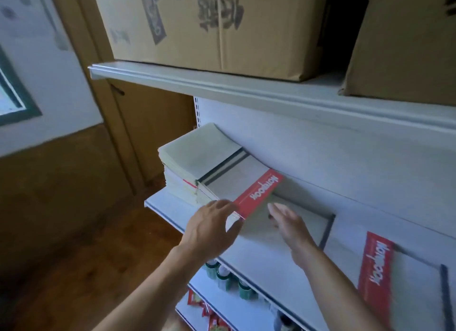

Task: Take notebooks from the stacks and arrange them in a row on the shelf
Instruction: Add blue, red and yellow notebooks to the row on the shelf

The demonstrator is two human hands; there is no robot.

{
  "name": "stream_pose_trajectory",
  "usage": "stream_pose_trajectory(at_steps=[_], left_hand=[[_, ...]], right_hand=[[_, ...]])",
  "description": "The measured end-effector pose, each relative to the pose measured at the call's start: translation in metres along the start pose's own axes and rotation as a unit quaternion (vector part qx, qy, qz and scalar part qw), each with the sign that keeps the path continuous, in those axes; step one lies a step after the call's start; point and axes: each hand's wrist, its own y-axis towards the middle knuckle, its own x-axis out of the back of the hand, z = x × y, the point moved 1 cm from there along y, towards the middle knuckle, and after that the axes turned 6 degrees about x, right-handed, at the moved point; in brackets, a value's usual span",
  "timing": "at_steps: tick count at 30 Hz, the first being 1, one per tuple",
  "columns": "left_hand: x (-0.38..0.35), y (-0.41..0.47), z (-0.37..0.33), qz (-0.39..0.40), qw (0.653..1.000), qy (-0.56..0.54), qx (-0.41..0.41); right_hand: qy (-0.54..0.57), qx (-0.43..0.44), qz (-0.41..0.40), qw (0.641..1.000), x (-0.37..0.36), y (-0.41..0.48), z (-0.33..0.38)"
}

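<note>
A tall stack of pale notebooks [197, 158] stands at the left end of the white shelf [259, 254]. Leaning against it is a shorter stack topped by a notebook with a red title band [256, 194]. My left hand [212, 227] reaches to the front corner of that red-banded stack, fingers loosely curved at its edge. My right hand [288, 222] hovers with straight fingers over a notebook with a dark spine [303, 222] lying flat on the shelf. Another red-banded notebook [399, 281] lies flat further right.
Two large cardboard boxes [222, 27] sit on the upper shelf [246, 89] overhead. Below the working shelf, green-capped bottles [222, 276] and red packets [199, 306] fill lower shelves. A brown wooden door and floor lie to the left.
</note>
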Motion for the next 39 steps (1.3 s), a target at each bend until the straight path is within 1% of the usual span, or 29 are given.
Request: stream_pose_trajectory(at_steps=[2,4,6,9,11,13,15,17,19,21,23,25,27,28,30,31,33,36,39], left_hand=[[-0.001,0.019,0.013,-0.021,0.999,0.021,-0.016],[-0.005,0.038,0.027,-0.007,0.999,0.042,-0.026],[-0.009,0.053,0.040,0.015,0.997,0.057,-0.054],[-0.019,0.065,0.052,0.019,0.989,0.036,-0.143],[-0.021,0.065,0.054,0.052,0.980,-0.003,-0.193],[-0.019,0.069,0.057,0.045,0.971,-0.022,-0.232],[-0.014,0.078,0.063,0.029,0.973,-0.015,-0.228],[-0.016,0.087,0.075,0.050,0.978,0.028,-0.199],[-0.020,0.089,0.083,0.064,0.973,0.058,-0.213],[-0.023,0.085,0.083,0.074,0.964,0.041,-0.250],[-0.026,0.079,0.082,0.089,0.960,-0.004,-0.265],[-0.025,0.079,0.083,0.103,0.954,-0.048,-0.278],[-0.023,0.085,0.084,0.106,0.949,-0.059,-0.290],[-0.022,0.087,0.085,0.093,0.952,-0.049,-0.287],[-0.018,0.091,0.085,0.069,0.965,-0.012,-0.252],[-0.017,0.092,0.085,0.072,0.969,0.007,-0.237],[-0.020,0.092,0.082,0.096,0.967,0.018,-0.234],[-0.021,0.091,0.077,0.117,0.962,-0.017,-0.247],[-0.015,0.095,0.076,0.106,0.964,-0.074,-0.233]], right_hand=[[0.054,-0.019,0.016,0.998,-0.011,0.012,-0.002],[0.124,-0.032,0.016,0.992,-0.023,0.022,-0.002],[0.162,-0.035,-0.010,0.986,-0.029,0.028,0.001],[0.200,-0.045,-0.057,0.977,-0.033,0.032,0.004],[0.244,-0.059,-0.086,0.964,-0.035,0.027,0.003],[0.270,-0.062,-0.104,0.955,-0.036,0.019,0.002],[0.278,-0.068,-0.125,0.950,-0.038,0.012,0.001],[0.287,-0.075,-0.158,0.942,-0.044,0.010,0.000],[0.296,-0.081,-0.188,0.933,-0.051,0.010,0.001],[0.301,-0.085,-0.213,0.926,-0.055,0.009,-0.001],[0.311,-0.081,-0.231,0.918,-0.054,0.003,-0.002],[0.321,-0.078,-0.238,0.913,-0.051,-0.003,-0.002],[0.329,-0.080,-0.240,0.910,-0.048,-0.007,-0.003],[0.332,-0.079,-0.242,0.909,-0.048,-0.008,-0.003],[0.329,-0.076,-0.242,0.909,-0.050,-0.007,-0.001],[0.325,-0.076,-0.240,0.912,-0.052,-0.006,0.001],[0.314,-0.076,-0.231,0.918,-0.057,-0.005,0.005],[0.292,-0.070,-0.240,0.923,-0.058,-0.005,0.008],[0.289,-0.063,-0.248,0.923,-0.054,-0.007,0.009]])
